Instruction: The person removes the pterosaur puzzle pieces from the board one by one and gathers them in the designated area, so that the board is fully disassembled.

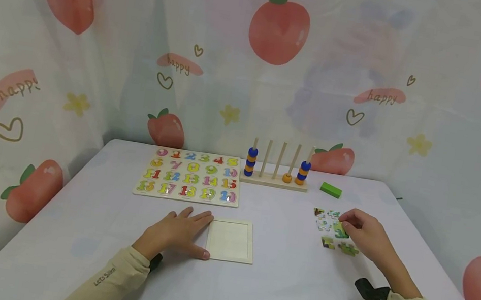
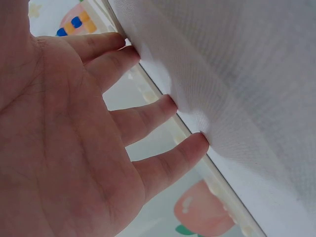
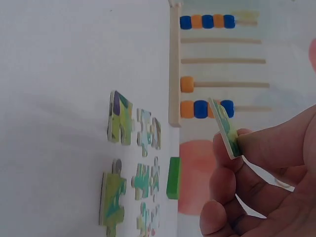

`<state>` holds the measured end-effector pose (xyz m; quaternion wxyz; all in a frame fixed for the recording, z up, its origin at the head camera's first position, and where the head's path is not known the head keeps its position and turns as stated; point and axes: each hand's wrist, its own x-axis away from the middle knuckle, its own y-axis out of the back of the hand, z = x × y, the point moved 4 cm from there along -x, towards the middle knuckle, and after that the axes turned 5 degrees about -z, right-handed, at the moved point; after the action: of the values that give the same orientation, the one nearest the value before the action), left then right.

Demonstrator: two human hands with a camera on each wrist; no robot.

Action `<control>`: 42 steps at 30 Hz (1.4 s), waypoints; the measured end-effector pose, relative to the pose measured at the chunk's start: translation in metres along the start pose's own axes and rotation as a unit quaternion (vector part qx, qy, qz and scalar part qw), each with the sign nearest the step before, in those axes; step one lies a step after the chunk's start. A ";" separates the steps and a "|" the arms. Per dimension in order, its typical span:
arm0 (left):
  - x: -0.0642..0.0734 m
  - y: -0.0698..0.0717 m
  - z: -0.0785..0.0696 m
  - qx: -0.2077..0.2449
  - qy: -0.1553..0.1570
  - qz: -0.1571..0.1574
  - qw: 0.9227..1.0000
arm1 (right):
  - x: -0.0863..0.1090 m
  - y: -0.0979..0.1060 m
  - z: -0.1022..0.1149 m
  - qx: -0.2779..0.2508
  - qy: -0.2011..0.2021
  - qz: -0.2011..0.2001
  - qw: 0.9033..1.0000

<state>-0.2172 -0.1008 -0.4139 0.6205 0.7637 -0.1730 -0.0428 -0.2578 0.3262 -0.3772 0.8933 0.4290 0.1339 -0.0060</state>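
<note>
With its fingers spread and straight, my left hand [image 1: 180,231] rests at the left side of a square wooden puzzle tray [image 1: 230,241], thumb at the tray's near left corner. The tray's raised rim surrounds a bare pale base. Farther right, my right hand [image 1: 368,237] pinches a green jigsaw piece [image 3: 226,129] between thumb and forefinger, raised above the table in the right wrist view. Several loose jigsaw pieces [image 1: 323,225] lie just left of and below this hand, among them a green and brown piece [image 1: 348,249].
A number puzzle board [image 1: 187,200] lies behind my left hand. At the back middle stands a wooden bead stand [image 1: 274,182] with blue and orange beads on upright pegs. A green block [image 1: 331,190] sits to its right. A patterned curtain [image 1: 274,103] hangs behind the table.
</note>
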 end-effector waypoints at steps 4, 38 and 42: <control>0.000 0.000 0.000 -0.003 0.001 0.000 1.000 | 0.000 0.007 -0.013 0.006 -0.024 -0.002 1.000; -0.001 -0.001 0.000 0.001 0.006 0.005 1.000 | 0.002 0.014 -0.084 0.031 -0.118 0.007 0.993; -0.001 0.000 0.000 -0.001 0.007 0.006 1.000 | 0.003 0.014 -0.084 0.035 -0.123 0.006 0.992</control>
<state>-0.2177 -0.1005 -0.4140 0.6228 0.7622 -0.1732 -0.0345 -0.2731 0.3998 -0.4176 0.8876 0.4566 0.0198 -0.0580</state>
